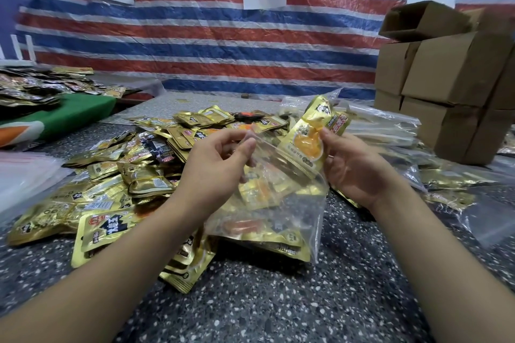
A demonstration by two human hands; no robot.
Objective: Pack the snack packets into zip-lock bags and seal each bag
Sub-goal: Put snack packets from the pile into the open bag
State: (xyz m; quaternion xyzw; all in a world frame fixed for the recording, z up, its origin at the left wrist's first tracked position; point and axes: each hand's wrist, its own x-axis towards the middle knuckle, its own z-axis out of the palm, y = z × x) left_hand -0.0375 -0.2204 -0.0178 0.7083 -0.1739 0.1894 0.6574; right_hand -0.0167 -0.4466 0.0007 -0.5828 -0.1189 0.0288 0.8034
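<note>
A clear zip-lock bag [292, 203] stands in front of me on the speckled table [278, 301], with several gold snack packets inside. My left hand [220, 164] pinches the bag's open rim at the left. My right hand [354, 167] grips a gold snack packet [309, 139] with an orange picture, and the packet's lower end is in the bag's mouth. A large heap of loose gold snack packets [125, 175] lies to the left and behind the bag.
Stacked cardboard boxes [451, 83] stand at the right. Empty clear zip-lock bags [381, 125] lie piled behind my right hand, and more plastic [25, 175] lies at the far left. A green surface [75, 111] with more packets sits back left. A striped tarp [209, 42] closes the back.
</note>
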